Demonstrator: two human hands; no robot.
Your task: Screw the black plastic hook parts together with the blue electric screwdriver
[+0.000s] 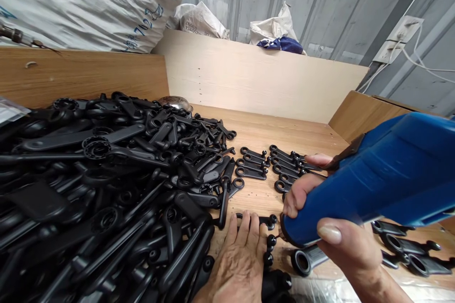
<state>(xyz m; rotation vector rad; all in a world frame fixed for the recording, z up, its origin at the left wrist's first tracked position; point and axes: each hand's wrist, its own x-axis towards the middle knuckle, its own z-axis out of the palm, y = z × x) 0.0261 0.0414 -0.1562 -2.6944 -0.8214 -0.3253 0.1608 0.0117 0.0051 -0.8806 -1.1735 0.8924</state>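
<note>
My right hand (350,244) is wrapped round a blue power screwdriver (373,180), thumb on the near side and fingers on the far side. The tool's nose points left and down, its tip beside the ball knobs of the black crank-like arms (271,241). My left hand (240,258) lies with fingers outstretched over a black arm (267,220) on the wooden table; part of that arm is hidden under the fingers. Each arm has a ring at one end, and many carry a small ball knob at the other.
A large heap of black arms (106,170) covers the left side. Rows of arms (252,165) lie at mid-table, more (401,246) at right. Wooden boards (263,73) wall the table. Behind are white sacks (88,4) and a power strip (398,40) with cables.
</note>
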